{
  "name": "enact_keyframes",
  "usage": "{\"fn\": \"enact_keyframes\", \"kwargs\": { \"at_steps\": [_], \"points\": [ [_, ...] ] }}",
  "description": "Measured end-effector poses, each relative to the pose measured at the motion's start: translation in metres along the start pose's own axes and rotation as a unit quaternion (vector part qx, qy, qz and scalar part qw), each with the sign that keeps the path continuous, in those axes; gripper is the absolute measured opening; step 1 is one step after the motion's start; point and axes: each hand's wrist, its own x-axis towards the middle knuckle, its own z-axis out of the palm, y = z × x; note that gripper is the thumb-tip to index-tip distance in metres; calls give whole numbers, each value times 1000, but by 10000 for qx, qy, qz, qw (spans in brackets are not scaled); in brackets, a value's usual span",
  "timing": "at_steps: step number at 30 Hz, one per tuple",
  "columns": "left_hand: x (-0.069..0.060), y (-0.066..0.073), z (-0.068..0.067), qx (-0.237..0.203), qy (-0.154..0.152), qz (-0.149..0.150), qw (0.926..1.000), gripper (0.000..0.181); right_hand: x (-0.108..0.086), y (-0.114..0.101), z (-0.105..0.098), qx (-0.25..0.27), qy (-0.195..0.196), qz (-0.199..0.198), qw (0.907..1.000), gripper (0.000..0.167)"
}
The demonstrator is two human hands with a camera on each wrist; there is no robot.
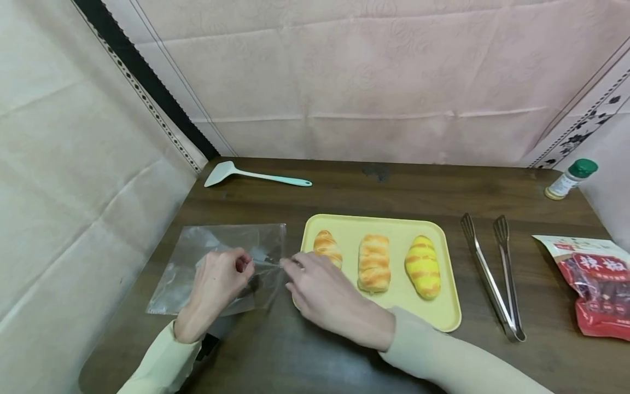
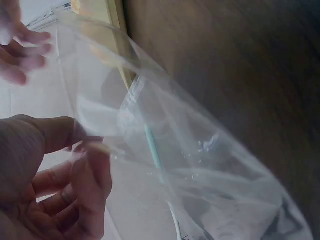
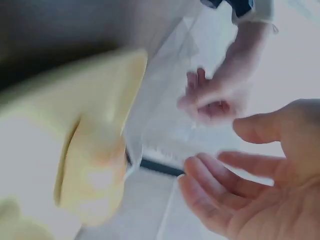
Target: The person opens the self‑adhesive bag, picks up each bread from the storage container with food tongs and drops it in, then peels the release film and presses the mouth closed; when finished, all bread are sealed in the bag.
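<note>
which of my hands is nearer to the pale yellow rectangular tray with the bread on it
Right. Your right hand overlaps the tray at its left edge in the head view; your left hand is farther left, pinching the clear plastic bag.

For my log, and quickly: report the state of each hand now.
Left hand: closed, pinching the clear plastic bag between thumb and finger.
Right hand: open, holding nothing.
</note>
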Motion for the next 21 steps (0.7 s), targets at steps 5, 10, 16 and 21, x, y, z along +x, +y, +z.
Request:
{"fn": "enact_keyframes", "kwargs": {
  "at_steps": [5, 10, 16, 21],
  "points": [
    [0, 0, 3, 103, 285, 60, 9995, 14, -36, 30, -27, 282, 1052, 331, 9935, 47],
    [1, -2, 6, 83, 422, -16, 9991, 15, -79, 59, -50, -35, 1948, 1016, 9755, 50],
    [1, -3, 9, 65, 433, -120, 9990, 15, -134, 93, -73, -266, 1741, 2931, 9397, 66],
    [3, -2, 9, 14, 435, -143, 9989, 17, -177, 135, -78, -626, 1156, 3896, 9115, 80]
  ]
}}
